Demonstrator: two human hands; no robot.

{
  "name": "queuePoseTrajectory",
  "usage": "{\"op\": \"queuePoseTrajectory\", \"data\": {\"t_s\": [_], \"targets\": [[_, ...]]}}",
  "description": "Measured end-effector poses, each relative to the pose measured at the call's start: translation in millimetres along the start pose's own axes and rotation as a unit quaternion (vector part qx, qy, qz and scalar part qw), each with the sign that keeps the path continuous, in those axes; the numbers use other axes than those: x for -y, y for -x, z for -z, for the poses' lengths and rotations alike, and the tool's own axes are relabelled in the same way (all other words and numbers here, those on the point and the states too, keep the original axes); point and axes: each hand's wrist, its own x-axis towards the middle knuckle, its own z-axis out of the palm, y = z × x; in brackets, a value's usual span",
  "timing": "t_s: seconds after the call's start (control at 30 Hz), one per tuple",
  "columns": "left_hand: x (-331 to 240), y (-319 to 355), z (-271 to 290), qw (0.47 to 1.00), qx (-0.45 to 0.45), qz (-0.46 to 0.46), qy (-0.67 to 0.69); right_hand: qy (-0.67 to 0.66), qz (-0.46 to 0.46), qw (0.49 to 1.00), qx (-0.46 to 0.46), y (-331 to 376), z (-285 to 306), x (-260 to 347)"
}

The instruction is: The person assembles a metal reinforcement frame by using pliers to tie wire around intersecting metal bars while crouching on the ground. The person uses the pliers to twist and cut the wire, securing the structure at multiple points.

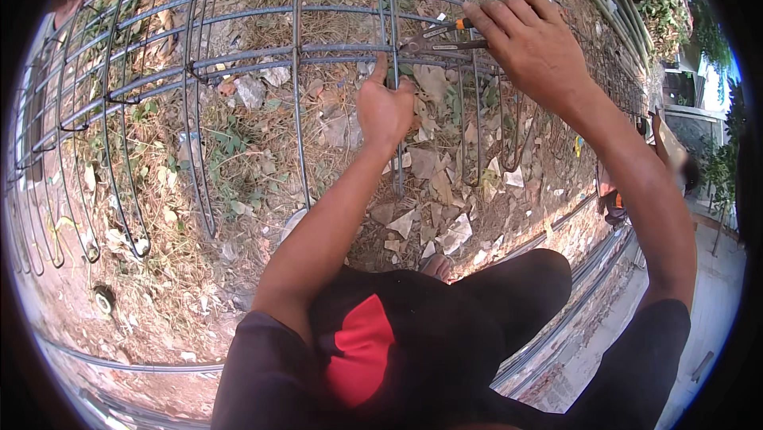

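Observation:
A cage of steel rebar (338, 48), with long bars crossed by bent vertical stirrups, spans the upper part of the head view. My left hand (385, 108) is closed around a stirrup bar (393, 1) just below a crossing, its index finger pointing up against the long bar. Pincers (445, 39) with orange-and-black grips are in my right hand (534, 48), its fingers wrapped over the handles. Their jaws meet the cage at that crossing, right beside my left fingertips. Whether any tie wire sits in the jaws is too small to tell.
Dry grass, leaves and broken stone pieces (457, 233) cover the ground beneath the cage. Long rods (608, 1) lie at the upper right. Another person (674, 156) is at the far right. More bars (159, 366) run along the lower left, near a small round object (103, 300).

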Motion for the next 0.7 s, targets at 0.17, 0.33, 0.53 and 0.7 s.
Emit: {"op": "queuePoseTrajectory", "data": {"t_s": [0.17,0.33,0.53,0.7], "targets": [[1.2,-0.7,1.3,0.999,-0.008,-0.019,-0.048,-0.125,-0.087,0.967,0.206,6.1,-3.0,9.0],[8.7,-4.7,1.5,0.997,0.019,0.014,-0.072,-0.326,-0.177,0.843,0.389,-3.8,10.1,17.4],[-14.0,13.1,38.2,0.944,0.087,-0.088,-0.305,-0.235,-0.199,0.886,0.346,-8.7,31.1,21.4],[-63.2,27.8,64.7,0.894,0.098,-0.245,-0.362,-0.106,-0.024,0.993,0.054,3.6,29.9,27.2]]}}
